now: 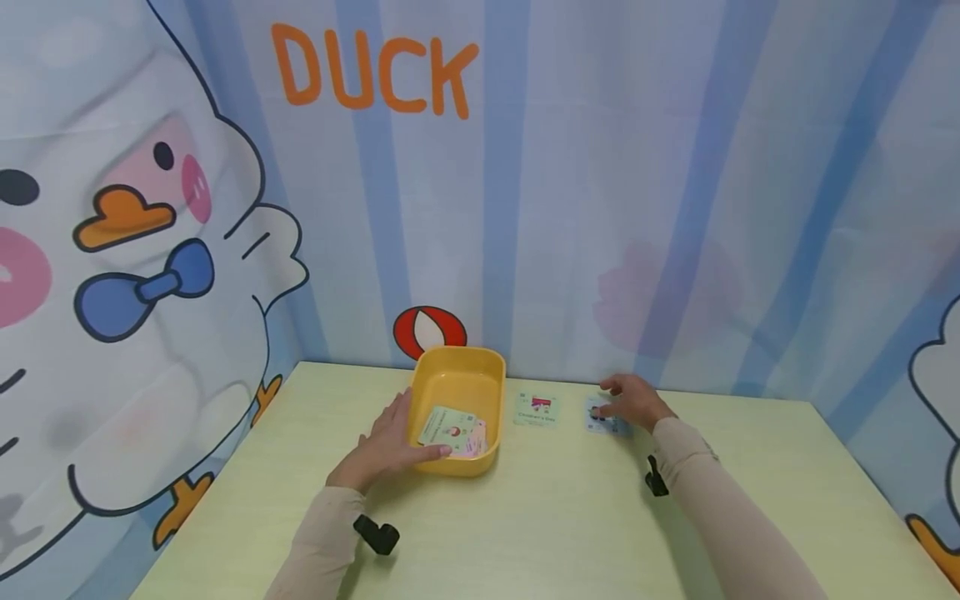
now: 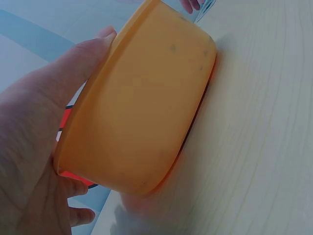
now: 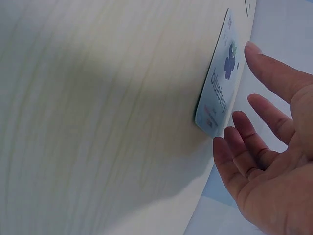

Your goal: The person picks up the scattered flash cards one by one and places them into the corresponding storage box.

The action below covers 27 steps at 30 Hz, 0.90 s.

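A yellow plastic bin point(image 1: 460, 359) stands at the back left of the table with several printed cards point(image 1: 448, 429) inside. My left hand point(image 1: 386, 446) holds its near left corner; the thumb lies at the near rim and the fingers run along the left side. In the left wrist view the bin's outer wall point(image 2: 142, 98) fills the middle. My right hand point(image 1: 633, 402) hovers with parted, slightly bent fingers over a pale blue card point(image 1: 600, 423). That card point(image 3: 220, 83) reads "blueberry" in the right wrist view, with the fingertips near its edge and nothing held.
Between the bin and my right hand lies a pale green "Children's Day" card point(image 1: 536, 409). Close behind the light wooden table point(image 1: 540, 525) hangs a fabric backdrop point(image 1: 555, 208) with a duck print. Each wrist wears a small black mount point(image 1: 377, 535).
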### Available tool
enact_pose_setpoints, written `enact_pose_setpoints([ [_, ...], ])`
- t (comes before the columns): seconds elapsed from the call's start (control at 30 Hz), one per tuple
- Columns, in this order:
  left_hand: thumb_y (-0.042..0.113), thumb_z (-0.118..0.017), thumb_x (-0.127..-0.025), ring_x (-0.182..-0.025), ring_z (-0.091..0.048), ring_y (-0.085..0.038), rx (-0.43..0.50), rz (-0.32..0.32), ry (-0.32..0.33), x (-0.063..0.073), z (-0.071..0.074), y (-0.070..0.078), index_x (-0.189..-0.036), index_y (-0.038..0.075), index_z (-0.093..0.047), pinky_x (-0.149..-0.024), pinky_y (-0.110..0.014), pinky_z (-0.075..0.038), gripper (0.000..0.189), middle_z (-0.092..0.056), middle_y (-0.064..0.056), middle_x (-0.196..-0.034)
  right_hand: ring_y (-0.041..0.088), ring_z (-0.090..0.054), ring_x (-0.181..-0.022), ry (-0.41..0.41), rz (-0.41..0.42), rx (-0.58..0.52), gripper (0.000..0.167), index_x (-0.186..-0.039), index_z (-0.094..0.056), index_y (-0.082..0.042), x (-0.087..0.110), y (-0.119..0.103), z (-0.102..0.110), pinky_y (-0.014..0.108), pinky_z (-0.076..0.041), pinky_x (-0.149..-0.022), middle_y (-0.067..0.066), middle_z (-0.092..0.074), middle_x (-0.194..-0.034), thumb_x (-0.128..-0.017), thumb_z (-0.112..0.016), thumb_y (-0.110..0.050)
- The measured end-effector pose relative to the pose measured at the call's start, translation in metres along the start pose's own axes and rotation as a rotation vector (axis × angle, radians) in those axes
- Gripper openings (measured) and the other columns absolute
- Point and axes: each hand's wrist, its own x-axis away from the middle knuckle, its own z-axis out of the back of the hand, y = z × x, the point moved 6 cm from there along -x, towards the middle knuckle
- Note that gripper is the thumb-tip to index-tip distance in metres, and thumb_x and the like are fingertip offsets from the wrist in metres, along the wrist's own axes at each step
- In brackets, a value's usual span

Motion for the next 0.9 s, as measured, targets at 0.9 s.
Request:
enact_pose_setpoints([
  [0.9, 0.075, -0.077, -0.069, -0.156, -0.009, -0.038, 0.001, 0.008, 0.008, 0.0075, 0.0034, 0.0062, -0.165, 0.020, -0.004, -0.113, -0.079, -0.007, 0.133, -0.009, -0.011, -0.171, 0.045, -0.053, -0.125, 0.000, 0.024, 0.060, 0.057, -0.134, -0.059, 0.007, -0.0033, 0.0064, -0.0045, 0.056, -0.048, -0.102, 0.030, -0.056, -0.136, -0.088, -0.081, -0.019],
])
